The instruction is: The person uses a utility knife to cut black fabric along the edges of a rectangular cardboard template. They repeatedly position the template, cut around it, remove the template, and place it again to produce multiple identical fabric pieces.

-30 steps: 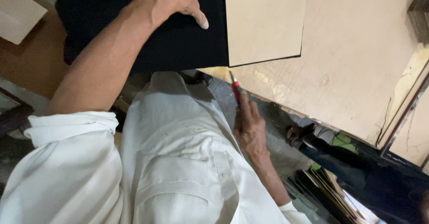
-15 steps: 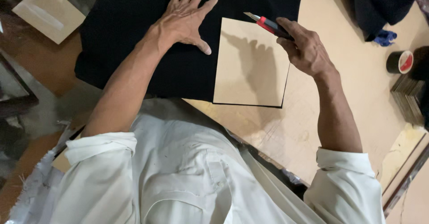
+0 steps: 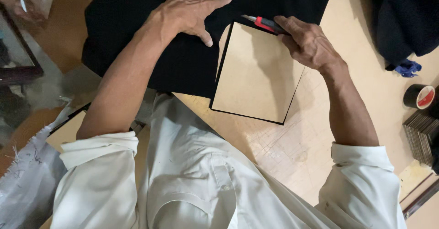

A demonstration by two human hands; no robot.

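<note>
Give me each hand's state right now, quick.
Left hand: open, fingers spread, pressing flat on the black fabric.
Right hand: closed on the red utility knife, blade at the top edge of the tan board.

Red utility knife [image 3: 265,24] (blade out) atop black cloth [image 3: 183,60]

**One label in view, on a tape roll**

A black roll of tape [image 3: 420,96] lies at the right edge of the worktop [image 3: 292,156], just above a stack of dark flat sheets [image 3: 420,135]. Its core carries a round label, red and white; the print is too small to tell. No packages, signs or screens show elsewhere.
</note>
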